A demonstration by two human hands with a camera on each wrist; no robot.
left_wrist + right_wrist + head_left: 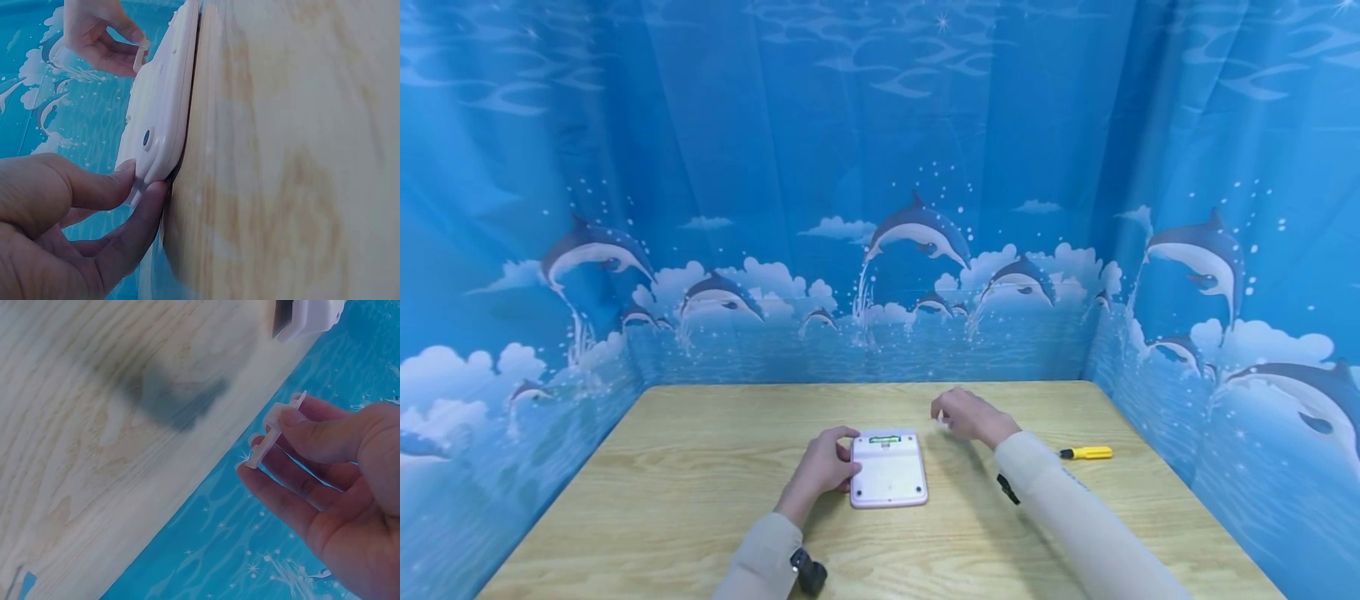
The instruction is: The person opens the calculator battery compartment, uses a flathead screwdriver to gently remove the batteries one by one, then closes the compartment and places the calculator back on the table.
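A flat white device [889, 479], like a kitchen scale turned underside up, lies on the table with small dark feet at its corners. In its far end an uncovered slot shows a green battery [884, 439]. My left hand [823, 464] grips the left edge, thumb on the upper face and fingers at the side, as the left wrist view shows. Beyond the device and to its right, my right hand [967, 414] is raised over the table. Between its thumb and fingers it pinches a small white plastic battery cover [270, 436] with a raised tab.
A yellow-handled screwdriver [1090, 452] with a dark end lies to the right, beside the right forearm. The wooden table [715, 467] is bounded at the back and sides by a blue dolphin-print curtain [820, 167].
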